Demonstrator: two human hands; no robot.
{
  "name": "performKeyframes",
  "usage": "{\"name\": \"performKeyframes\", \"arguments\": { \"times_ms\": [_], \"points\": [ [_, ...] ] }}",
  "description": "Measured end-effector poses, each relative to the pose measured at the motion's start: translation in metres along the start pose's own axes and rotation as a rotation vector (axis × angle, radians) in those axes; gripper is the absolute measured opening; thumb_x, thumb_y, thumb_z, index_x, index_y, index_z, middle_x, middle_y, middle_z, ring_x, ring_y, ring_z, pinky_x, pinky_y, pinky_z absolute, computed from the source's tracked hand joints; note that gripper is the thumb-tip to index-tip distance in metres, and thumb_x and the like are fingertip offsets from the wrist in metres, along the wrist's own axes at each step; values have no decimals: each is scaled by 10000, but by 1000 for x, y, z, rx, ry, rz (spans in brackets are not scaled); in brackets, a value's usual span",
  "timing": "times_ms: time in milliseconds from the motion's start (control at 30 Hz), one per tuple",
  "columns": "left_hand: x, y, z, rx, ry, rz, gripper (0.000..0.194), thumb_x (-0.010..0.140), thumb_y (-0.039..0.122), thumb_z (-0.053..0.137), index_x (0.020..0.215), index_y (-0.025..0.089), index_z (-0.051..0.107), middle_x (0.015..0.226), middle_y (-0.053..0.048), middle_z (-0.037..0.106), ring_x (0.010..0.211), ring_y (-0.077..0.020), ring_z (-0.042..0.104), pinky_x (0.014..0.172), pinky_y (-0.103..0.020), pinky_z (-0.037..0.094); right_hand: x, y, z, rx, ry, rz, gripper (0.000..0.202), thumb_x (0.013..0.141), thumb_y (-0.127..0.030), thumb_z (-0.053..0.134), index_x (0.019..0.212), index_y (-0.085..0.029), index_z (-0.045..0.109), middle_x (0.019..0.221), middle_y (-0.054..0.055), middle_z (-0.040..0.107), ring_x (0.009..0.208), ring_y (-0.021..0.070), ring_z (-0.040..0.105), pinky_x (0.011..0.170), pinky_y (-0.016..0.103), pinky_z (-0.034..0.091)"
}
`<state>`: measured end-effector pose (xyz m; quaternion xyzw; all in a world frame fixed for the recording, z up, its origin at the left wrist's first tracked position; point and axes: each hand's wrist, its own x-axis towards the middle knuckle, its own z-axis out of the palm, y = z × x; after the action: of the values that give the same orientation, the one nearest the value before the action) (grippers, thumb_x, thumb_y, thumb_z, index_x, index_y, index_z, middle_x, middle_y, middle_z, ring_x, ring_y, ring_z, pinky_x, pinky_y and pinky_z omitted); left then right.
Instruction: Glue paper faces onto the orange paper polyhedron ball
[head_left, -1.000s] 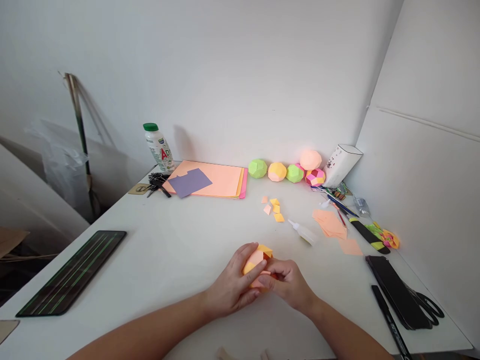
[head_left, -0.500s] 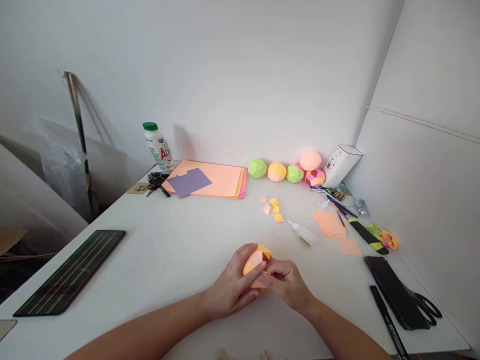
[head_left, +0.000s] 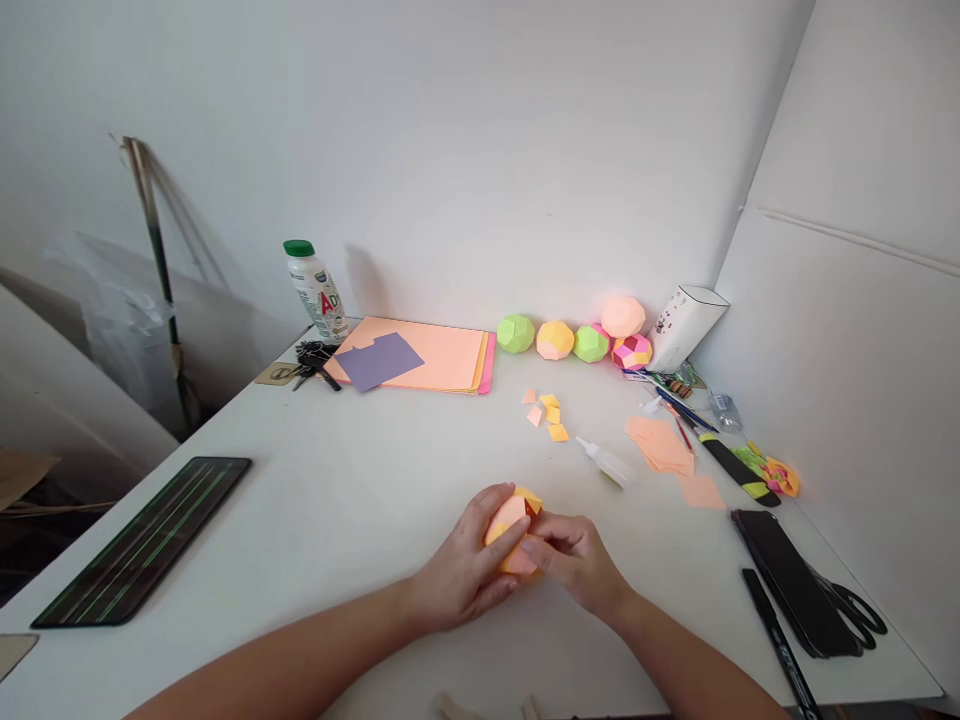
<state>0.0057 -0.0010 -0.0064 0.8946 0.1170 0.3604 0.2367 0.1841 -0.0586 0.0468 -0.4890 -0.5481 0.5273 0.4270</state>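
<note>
A faceted paper ball (head_left: 507,516) of peach and yellow pieces is held low over the front middle of the table. My left hand (head_left: 469,565) wraps round its left side, fingers curled over the top and front. On the right side, my right hand (head_left: 581,562) pinches the ball's edge between thumb and fingers. A dark reddish opening shows in the upper right of the ball, near the right fingertips. Beyond it lie small yellow and peach paper pieces (head_left: 553,414) and a small white glue bottle (head_left: 604,462) on its side.
Finished-looking paper balls (head_left: 516,334) line the wall. Coloured paper sheets (head_left: 450,358) and a white bottle (head_left: 318,295) stand back left. Peach paper squares (head_left: 661,446), a cutter (head_left: 739,468), a black case (head_left: 791,580) and scissors (head_left: 851,605) lie right. A dark striped panel (head_left: 142,540) lies left.
My right thumb has shifted slightly along the ball's edge, and my left index finger sits a little higher. Both hands still hold the ball. The view has tilted slightly.
</note>
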Motion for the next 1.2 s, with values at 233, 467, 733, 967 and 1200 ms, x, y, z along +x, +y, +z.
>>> {"name": "performKeyframes", "arguments": {
  "times_ms": [233,467,733,967,1200],
  "points": [
    [-1,0,0,34,9,26,611,958,373,327,1478,270,25,1423,-185,141,1292,-363,232,1000,-550,338,0,5,0,12,17,34,249,825,-345,603,667,-154,621,604,-23,464,598,116,389,563,256,331],
    [0,1,0,55,20,38,606,966,378,290,1479,231,3,1423,-200,139,1296,-361,227,991,-554,353,0,5,3,32,35,46,278,824,-338,589,613,-157,584,583,-23,447,595,120,395,567,256,336],
    [-2,-2,1,18,50,9,617,961,383,311,1478,218,19,1413,-204,170,1292,-359,241,990,-550,356,2,-2,-2,2,10,72,420,894,-453,462,585,-172,505,578,-22,409,581,122,383,563,255,346],
    [-2,-5,3,-25,89,-4,629,958,382,329,1478,215,18,1416,-205,185,1297,-355,242,1005,-563,326,-1,-1,-7,-26,-54,31,289,881,-393,520,735,-158,602,674,-2,503,648,133,450,621,263,372],
    [-4,-9,6,-100,108,-58,686,937,464,361,1477,229,8,1447,-207,171,1304,-365,259,1006,-573,341,-2,5,-7,-25,-70,14,257,891,-346,514,752,-156,619,708,11,551,690,145,489,659,281,391]
  ]
}}
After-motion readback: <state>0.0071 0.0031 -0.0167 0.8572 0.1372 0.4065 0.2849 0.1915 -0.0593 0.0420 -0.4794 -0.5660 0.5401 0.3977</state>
